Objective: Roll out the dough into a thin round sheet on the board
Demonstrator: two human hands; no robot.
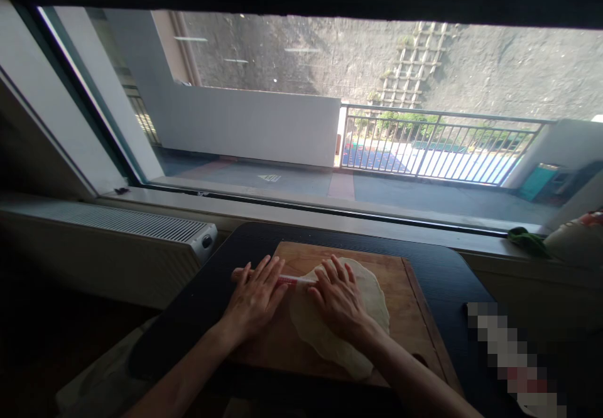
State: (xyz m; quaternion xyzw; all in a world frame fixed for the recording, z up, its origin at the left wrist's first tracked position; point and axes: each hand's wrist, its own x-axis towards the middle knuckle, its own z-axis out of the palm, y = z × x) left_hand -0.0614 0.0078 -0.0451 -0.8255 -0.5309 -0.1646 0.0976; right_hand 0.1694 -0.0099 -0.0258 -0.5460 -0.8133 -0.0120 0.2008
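A sheet of pale dough (367, 292) lies rolled thin on a wooden cutting board (264, 355), reaching to the board's near edge. Across the dough's left side runs a thin rolling pin (287, 279) with a reddish, printed-looking surface. My left hand (257, 292) rests palm down over the pin's left part, fingers stretched and slightly spread. Over its right part, above the dough, lies my right hand (339, 292), also flat with fingers extended. Both palms hide parts of the pin, and the right one covers some dough.
The board sits on a dark table (188, 305) below a wide window. A white radiator (141, 242) stands at left, close to the table. A pixelated long object (513, 361) lies at right. A green cloth (527, 241) rests on the windowsill.
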